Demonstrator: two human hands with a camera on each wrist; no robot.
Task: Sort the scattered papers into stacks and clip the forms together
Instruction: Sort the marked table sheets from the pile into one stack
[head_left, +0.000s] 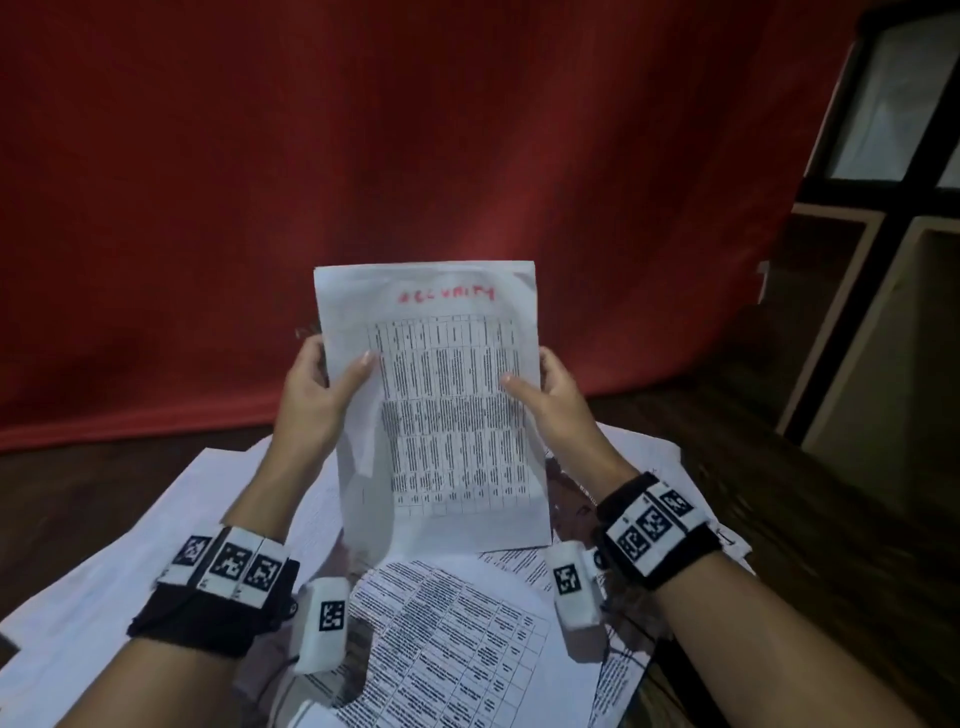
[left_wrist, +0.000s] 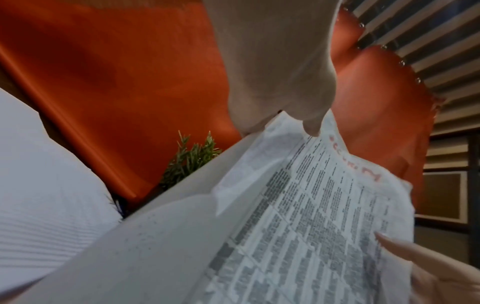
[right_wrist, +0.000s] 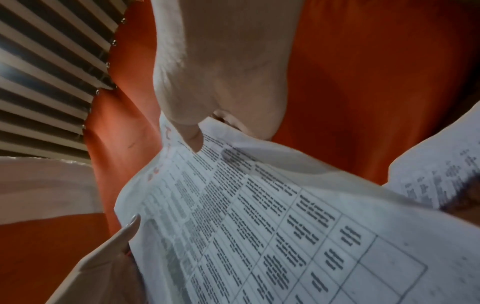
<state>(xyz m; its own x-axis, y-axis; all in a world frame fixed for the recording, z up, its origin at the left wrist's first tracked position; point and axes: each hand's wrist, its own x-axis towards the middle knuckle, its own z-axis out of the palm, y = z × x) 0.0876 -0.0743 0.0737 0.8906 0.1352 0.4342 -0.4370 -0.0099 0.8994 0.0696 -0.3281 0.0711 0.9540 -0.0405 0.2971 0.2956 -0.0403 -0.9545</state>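
Currently your left hand (head_left: 310, 384) pinches the left edge of the printed table form (head_left: 441, 410), thumb on front; your right hand (head_left: 551, 391) pinches the right edge. Form's held upright above the scattered papers (head_left: 467, 639), probably to read and sort.

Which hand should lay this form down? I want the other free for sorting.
Probably the right hand: the left hand holds the form at a creased edge, so its grip looks weaker.

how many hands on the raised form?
2. Left hand pinches the form at its left edge, right hand at its right edge. More sheets may lie hidden behind it.
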